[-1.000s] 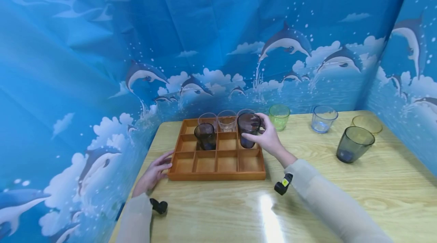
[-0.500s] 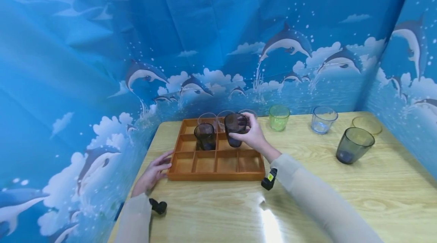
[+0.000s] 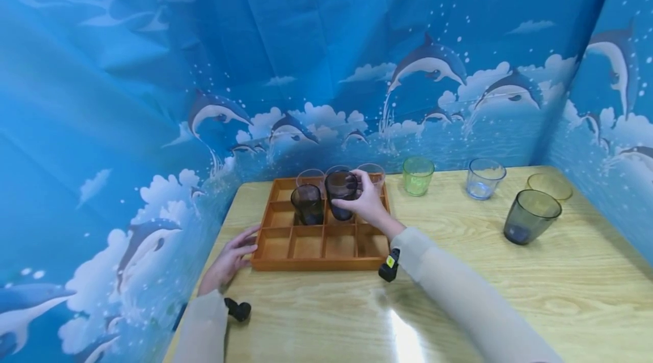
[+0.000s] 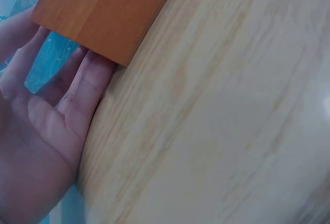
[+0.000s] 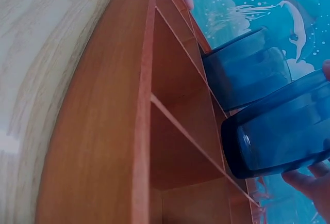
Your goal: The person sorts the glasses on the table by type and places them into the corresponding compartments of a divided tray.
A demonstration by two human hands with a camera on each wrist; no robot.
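Observation:
My right hand (image 3: pixel 368 203) grips a dark smoky glass tumbler (image 3: pixel 339 195) by its side, thumb in front and fingers round the back. The tumbler is upright over the middle row of a wooden compartment tray (image 3: pixel 323 264). Left of it, a matching dark tumbler (image 3: pixel 306 204) stands in a middle-row compartment. In the right wrist view the held tumbler (image 5: pixel 281 131) looks blue, its base close to the dividers. My left hand (image 3: pixel 229 261) rests against the tray's left side; the left wrist view shows its loosely extended fingers (image 4: pixel 85 87) at the tray's corner.
Several clear glasses, such as one at the right (image 3: pixel 376 171), stand in the tray's back row. To the right on the table (image 3: pixel 459 289) are a green glass (image 3: pixel 417 177), a blue glass (image 3: pixel 483 180), a grey tumbler (image 3: pixel 530 218) and a yellowish glass (image 3: pixel 553 186). A dolphin-print curtain (image 3: pixel 326 68) hangs behind.
My right hand has carried the dark tumbler leftward, from the tray's right side to beside the other dark tumbler, and slightly lower in the last half second. The left hand has stayed at the tray.

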